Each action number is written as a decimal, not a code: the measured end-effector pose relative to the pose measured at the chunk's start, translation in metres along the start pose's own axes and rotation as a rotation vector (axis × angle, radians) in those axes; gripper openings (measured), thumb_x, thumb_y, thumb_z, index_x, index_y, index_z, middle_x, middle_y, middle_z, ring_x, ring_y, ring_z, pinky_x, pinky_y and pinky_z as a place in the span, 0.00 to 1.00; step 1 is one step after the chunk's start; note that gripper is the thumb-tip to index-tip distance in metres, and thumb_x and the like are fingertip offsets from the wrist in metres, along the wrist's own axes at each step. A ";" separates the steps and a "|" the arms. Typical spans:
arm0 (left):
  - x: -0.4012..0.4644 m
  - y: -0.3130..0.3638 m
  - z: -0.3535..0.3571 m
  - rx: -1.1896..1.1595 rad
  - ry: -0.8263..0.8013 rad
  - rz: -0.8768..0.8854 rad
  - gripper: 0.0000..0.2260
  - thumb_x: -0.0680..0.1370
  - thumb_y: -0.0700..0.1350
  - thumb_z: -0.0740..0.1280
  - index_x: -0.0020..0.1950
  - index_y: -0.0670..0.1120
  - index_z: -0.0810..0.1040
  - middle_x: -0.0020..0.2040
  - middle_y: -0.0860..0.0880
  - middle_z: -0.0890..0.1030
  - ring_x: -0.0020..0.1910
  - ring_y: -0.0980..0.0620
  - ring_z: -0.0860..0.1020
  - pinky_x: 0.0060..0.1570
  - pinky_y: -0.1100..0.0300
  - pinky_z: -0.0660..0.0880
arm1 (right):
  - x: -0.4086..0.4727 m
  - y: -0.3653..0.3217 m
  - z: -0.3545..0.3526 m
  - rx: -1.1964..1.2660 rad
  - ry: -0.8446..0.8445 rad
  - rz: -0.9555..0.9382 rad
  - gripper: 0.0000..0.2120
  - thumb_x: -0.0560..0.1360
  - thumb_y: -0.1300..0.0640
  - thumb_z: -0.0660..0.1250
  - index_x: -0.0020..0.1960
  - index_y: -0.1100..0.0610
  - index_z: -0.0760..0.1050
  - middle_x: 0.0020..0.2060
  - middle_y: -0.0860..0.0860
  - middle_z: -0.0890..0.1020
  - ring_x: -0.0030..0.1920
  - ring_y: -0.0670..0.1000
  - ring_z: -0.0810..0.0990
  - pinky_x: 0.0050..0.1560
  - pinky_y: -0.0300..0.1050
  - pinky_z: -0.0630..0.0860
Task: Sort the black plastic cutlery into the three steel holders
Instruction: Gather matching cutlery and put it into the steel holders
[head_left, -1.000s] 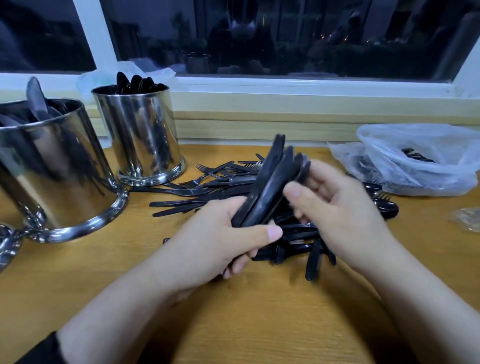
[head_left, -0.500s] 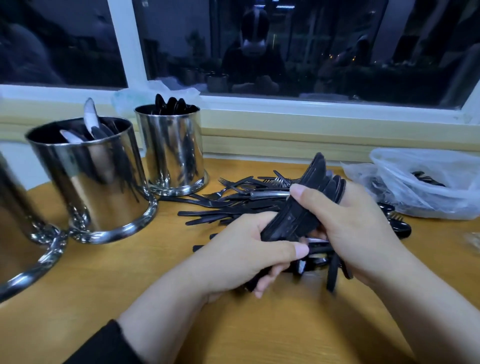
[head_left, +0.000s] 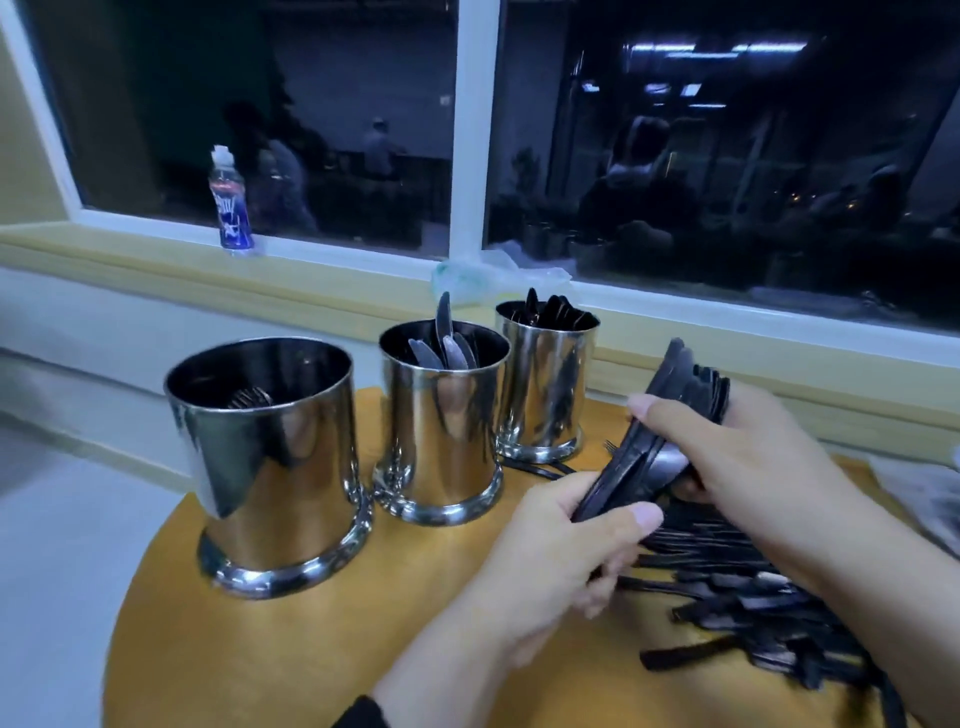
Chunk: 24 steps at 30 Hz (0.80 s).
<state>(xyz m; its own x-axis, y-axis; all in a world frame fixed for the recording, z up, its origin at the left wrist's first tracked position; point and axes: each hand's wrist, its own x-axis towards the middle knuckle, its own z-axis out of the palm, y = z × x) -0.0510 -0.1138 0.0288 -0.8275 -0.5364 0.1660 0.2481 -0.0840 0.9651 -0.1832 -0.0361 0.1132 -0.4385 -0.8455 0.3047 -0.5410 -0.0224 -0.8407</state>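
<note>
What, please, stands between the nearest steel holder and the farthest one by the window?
In the head view, the middle holder with knives stands between the nearest holder and the farthest holder.

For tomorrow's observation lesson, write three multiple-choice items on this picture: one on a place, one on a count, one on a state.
1. Where does the bottle stand?
A. on the window ledge
B. on the table
C. inside a holder

2. How many steel holders stand on the table?
A. two
B. three
C. five

3. What are the two hands doing?
A. resting flat on the table
B. gripping one bundle of cutlery
C. lifting a holder

Answers:
1 A, the bottle is up by the window pane, behind the holders.
2 B, the near holder, the middle holder and the far holder stand in a row.
3 B, the left hand and the right hand both curl round the bundle of cutlery.
</note>
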 end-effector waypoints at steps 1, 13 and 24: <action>-0.003 0.003 -0.006 0.005 0.050 0.018 0.08 0.78 0.48 0.70 0.39 0.53 0.77 0.32 0.48 0.71 0.23 0.53 0.62 0.28 0.58 0.59 | 0.005 -0.004 0.008 -0.024 0.004 -0.021 0.19 0.79 0.46 0.67 0.37 0.57 0.70 0.27 0.47 0.71 0.29 0.49 0.66 0.39 0.47 0.64; -0.028 0.027 -0.065 -0.156 0.675 0.192 0.12 0.85 0.48 0.62 0.52 0.44 0.83 0.43 0.43 0.86 0.42 0.48 0.85 0.44 0.51 0.82 | 0.104 -0.119 0.054 0.042 0.170 -0.226 0.19 0.74 0.52 0.66 0.47 0.69 0.68 0.36 0.56 0.69 0.35 0.56 0.66 0.37 0.52 0.66; -0.035 0.034 -0.086 -0.066 0.633 0.140 0.13 0.85 0.47 0.63 0.45 0.46 0.83 0.35 0.48 0.82 0.33 0.51 0.78 0.35 0.55 0.76 | 0.146 -0.066 0.119 -0.520 0.011 -0.040 0.23 0.76 0.41 0.68 0.40 0.62 0.75 0.35 0.59 0.79 0.37 0.60 0.78 0.37 0.48 0.70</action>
<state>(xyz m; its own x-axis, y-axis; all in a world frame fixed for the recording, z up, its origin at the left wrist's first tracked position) 0.0294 -0.1701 0.0381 -0.3335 -0.9353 0.1184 0.3787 -0.0179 0.9253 -0.1262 -0.2216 0.1601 -0.4160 -0.8439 0.3387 -0.8413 0.2158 -0.4955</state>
